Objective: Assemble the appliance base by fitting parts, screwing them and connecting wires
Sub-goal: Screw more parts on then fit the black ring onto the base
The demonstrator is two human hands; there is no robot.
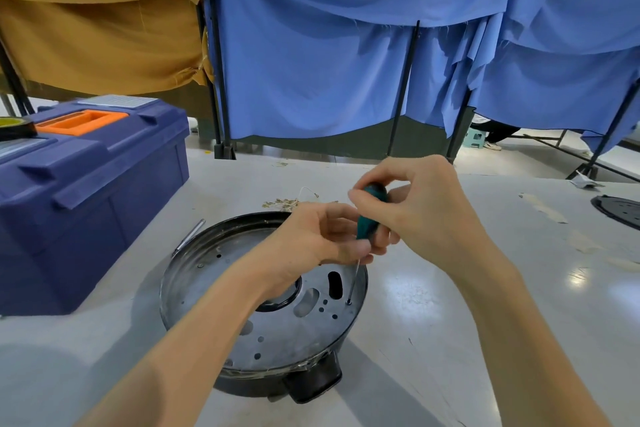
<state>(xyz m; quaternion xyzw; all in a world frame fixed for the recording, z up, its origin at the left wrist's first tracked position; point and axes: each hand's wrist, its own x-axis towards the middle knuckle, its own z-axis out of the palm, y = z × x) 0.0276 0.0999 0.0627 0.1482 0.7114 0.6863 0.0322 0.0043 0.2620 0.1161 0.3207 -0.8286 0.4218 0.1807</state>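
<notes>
Mid-screwing, early by look. Round black-rimmed grey metal appliance base (277, 333) flat on pale grey table (485, 305). Clenched round teal-handled thin screwdriver (367, 218): right grip (424, 213) on top, left grip (311, 237) pinching lower handle. Tip in hole near rim. Most holes seemingly unfilled, wiring unseen: plenty left.

Bare forearms inward; L hand (311, 236) & R hand (419, 208) together, R grip atop screwdriver (365, 224) handle, L grip lower
</notes>
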